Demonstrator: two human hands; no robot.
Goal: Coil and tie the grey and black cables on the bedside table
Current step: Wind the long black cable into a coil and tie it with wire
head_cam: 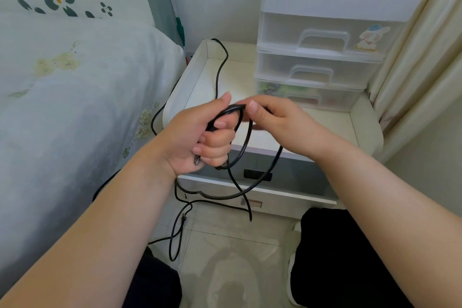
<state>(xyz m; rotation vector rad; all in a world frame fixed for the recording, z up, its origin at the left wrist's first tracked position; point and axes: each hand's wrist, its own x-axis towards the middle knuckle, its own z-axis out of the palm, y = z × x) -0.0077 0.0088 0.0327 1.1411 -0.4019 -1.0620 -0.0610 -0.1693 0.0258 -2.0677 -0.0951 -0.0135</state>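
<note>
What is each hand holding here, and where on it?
Left hand grips the black cable's gathered loops; right hand pinches the top of a loop.

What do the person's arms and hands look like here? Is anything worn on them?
The left hand and right hand are bare: no gloves, rings, watch or bracelet show. Both forearms are uncovered to the picture's edge, with no sleeves visible. The fingernails are short and unpainted.
</note>
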